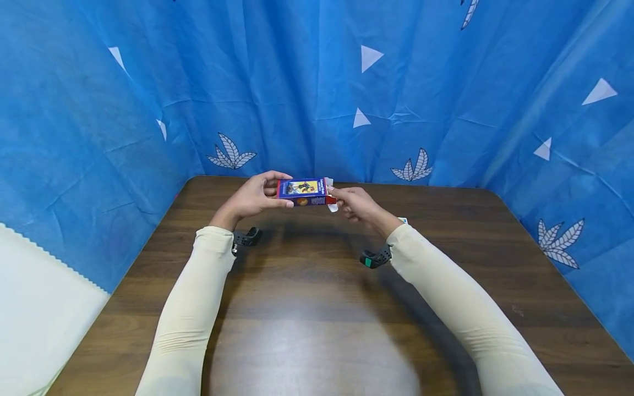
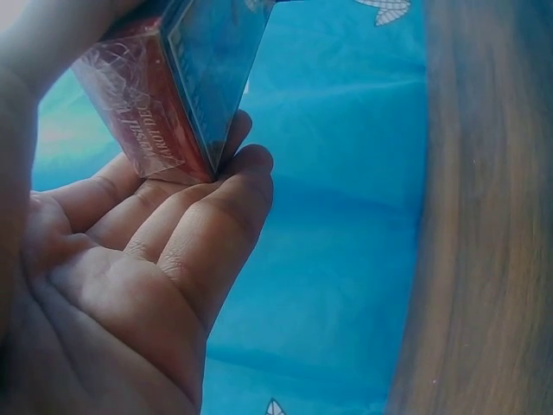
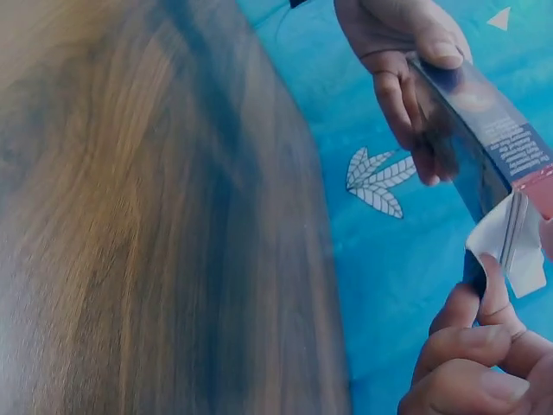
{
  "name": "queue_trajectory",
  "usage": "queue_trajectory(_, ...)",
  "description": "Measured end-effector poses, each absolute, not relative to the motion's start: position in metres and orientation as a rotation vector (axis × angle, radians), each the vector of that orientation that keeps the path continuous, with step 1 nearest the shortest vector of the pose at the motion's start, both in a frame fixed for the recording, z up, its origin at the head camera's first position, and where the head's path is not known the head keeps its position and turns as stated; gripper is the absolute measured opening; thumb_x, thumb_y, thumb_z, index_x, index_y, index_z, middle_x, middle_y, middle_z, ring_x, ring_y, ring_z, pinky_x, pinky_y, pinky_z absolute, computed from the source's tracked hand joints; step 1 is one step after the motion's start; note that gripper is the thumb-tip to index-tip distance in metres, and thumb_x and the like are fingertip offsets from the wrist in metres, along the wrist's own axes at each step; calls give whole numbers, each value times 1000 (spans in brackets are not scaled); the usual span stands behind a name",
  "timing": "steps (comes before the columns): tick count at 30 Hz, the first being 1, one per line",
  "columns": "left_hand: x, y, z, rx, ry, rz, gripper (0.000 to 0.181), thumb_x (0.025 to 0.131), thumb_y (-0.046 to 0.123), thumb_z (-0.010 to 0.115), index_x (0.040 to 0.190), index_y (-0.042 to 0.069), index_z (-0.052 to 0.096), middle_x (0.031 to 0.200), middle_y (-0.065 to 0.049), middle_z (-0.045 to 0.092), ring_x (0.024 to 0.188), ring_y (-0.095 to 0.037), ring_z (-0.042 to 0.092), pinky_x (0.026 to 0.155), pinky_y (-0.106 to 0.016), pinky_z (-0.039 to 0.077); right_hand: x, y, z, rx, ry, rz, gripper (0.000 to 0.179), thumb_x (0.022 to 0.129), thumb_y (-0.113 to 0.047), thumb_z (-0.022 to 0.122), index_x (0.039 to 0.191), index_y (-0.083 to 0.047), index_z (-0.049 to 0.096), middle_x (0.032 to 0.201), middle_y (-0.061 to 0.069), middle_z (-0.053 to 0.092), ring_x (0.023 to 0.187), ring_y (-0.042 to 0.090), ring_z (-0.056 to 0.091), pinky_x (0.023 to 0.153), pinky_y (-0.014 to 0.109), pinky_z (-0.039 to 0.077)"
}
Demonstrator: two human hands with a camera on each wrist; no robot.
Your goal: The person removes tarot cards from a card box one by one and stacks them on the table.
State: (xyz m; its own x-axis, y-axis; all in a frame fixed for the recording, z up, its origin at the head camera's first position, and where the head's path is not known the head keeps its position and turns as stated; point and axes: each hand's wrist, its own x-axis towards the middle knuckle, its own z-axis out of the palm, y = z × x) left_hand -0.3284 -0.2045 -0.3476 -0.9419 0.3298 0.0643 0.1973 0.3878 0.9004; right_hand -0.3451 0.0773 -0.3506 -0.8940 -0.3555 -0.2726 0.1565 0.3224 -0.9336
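A blue and red tarot card box [image 1: 303,187], with a yellow picture on its face, is held up over the far part of the table. My left hand [image 1: 252,195] grips its left end between thumb and fingers. In the left wrist view, the red end of the box shows lettering under clear wrap. White flaps [image 3: 529,285] stick out at the opened right end. There my right hand [image 1: 360,204] pinches the end of the box, fingertips at a white and blue flap [image 3: 488,226]. Inside the opening, thin layered edges show in the right wrist view.
A brown wooden table [image 1: 297,308] spreads beneath both arms. Partly hidden behind my right wrist lies a small white and blue item [image 1: 403,220]. Blue curtains [image 1: 317,82] with white shapes hang along the back and sides. Each wrist wears a black strap [image 1: 376,257].
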Motion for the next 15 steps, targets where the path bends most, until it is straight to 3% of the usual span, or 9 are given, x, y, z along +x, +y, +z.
queue_trajectory(4,-328,-204,-347,479,2518,1599,68,77,26,85,135,14,52,130,-15,61,118,-31,63,95,-42,56,-344,74,-346,-162,2182,-1554,36,100,-38,56,110,-4,64,79,2,54,54,11,40,45,22,30)
queue_trajectory(11,-327,-204,-347,475,2520,1591,69,77,27,86,135,13,52,130,-16,61,118,-31,63,96,-44,55,-344,80,-344,-166,2253,-1503,36,99,-31,57,117,-1,67,72,2,55,59,12,44,49,23,34)
queue_trajectory(15,-327,-203,-347,467,2533,1556,71,76,31,86,136,14,52,131,-15,61,120,-30,62,99,-44,53,-343,83,-344,-166,2306,-1480,35,98,-29,55,120,-2,65,84,3,60,64,14,47,49,22,37)
